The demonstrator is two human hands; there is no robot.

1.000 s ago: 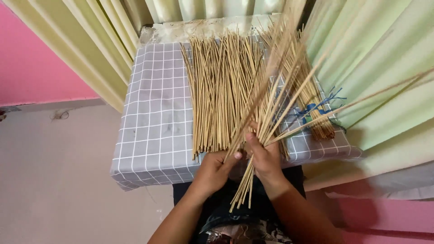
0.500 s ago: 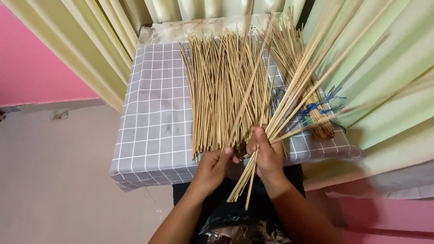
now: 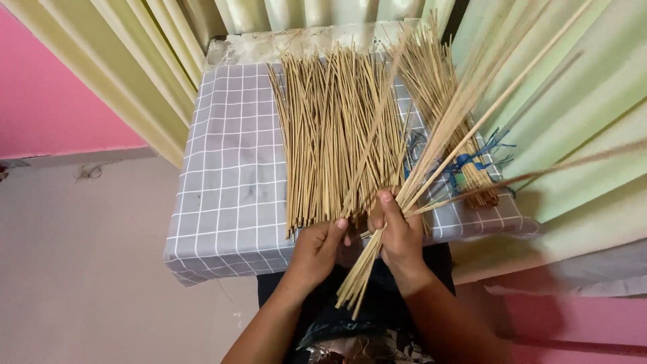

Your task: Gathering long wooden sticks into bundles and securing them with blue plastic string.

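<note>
Green curtains hang round a table in checked grey cloth, where sticks lie spread. Her right hand clamps a fanned bunch angled up over the table. Left hand curls at the pile's near ends, perhaps gripping one.

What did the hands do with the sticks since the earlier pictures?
The right hand keeps its grip on the loose bunch of sticks, and the far ends have swung further right, fanning out over the green curtain. The left hand has stayed at the near ends of the flat pile of sticks. The pile, the bundle tied with blue string and the checked cloth have not moved.
</note>
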